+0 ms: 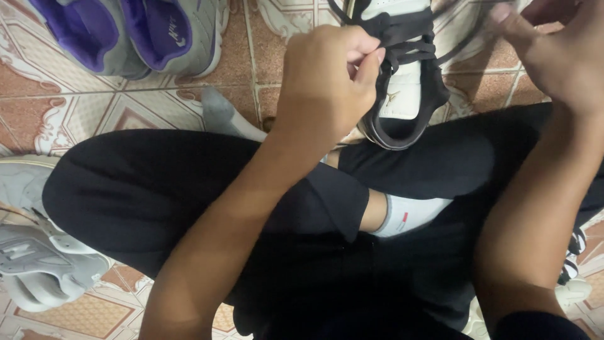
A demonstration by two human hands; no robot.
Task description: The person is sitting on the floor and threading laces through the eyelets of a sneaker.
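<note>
Black-and-white sneaker [402, 75] on the tiled floor [63, 101] just past the crossed legs, long axis running away, heel nearest, toe out of frame. Left hand [330, 79] pinched shut on a black lace [402, 38]. Right hand [560, 47] closed on another lace end.

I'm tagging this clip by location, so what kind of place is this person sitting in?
Probably the floor of a home, perhaps near an entryway. The patterned floor tiles are bare, loose pairs of shoes lie around: purple-lined sneakers and grey sneakers. Both hands, left hand and right hand, pull laces on a black-and-white sneaker.
</note>
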